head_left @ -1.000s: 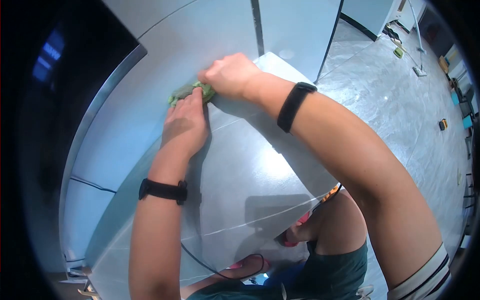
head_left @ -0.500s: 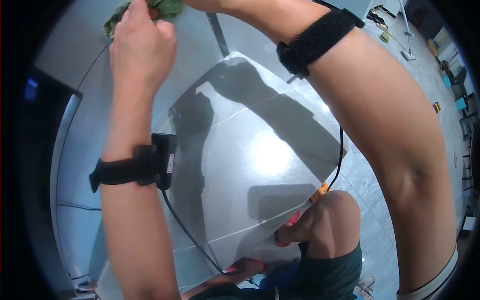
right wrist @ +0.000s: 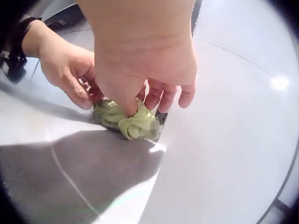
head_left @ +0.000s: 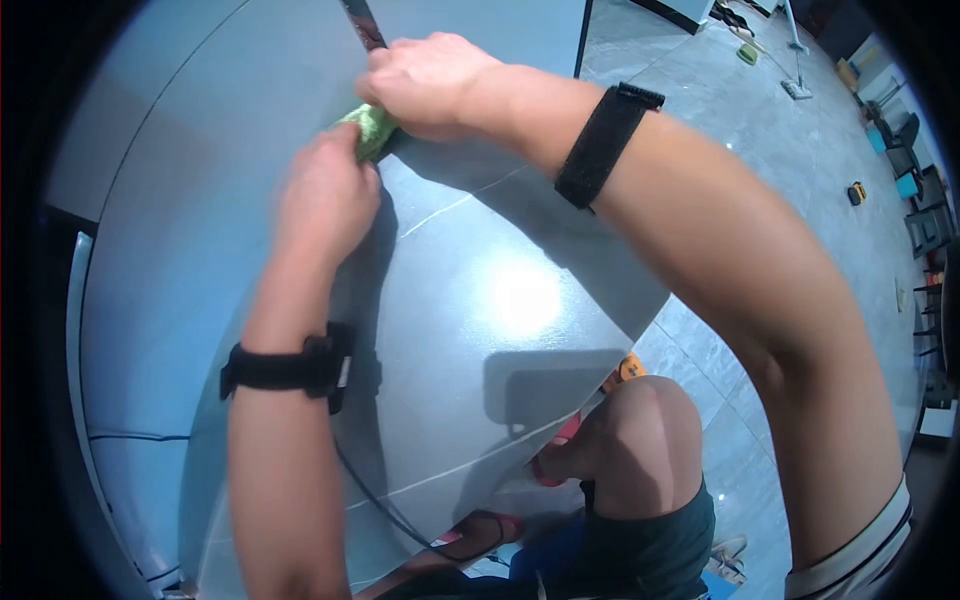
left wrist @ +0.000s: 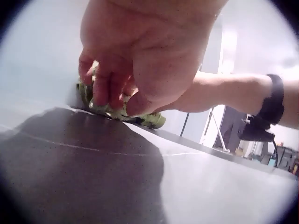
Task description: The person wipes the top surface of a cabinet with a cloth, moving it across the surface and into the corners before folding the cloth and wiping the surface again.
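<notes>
A bunched green cloth (head_left: 370, 130) lies where the grey, white-veined tabletop (head_left: 450, 300) meets the upright pale panel (head_left: 230, 110). My left hand (head_left: 325, 190) grips its near left part, slightly blurred in the head view. Its curled fingers are on the cloth (left wrist: 152, 120) in the left wrist view. My right hand (head_left: 430, 85) holds the other end, close beside the left. In the right wrist view, thumb and fingers pinch the crumpled cloth (right wrist: 135, 125) low at the table's back edge.
A dark vertical strip (head_left: 362, 22) runs down the panel behind my right hand. A black cable (head_left: 375, 495) trails from the left wrist across the tabletop. My bent knee (head_left: 655, 430) is by the near table edge. A mop (head_left: 797, 88) stands on the floor at the far right.
Half a second ago both hands held the cloth higher, up on the panel. Now they are back down at the table's rear edge, with the cloth more tightly bunched between them.
</notes>
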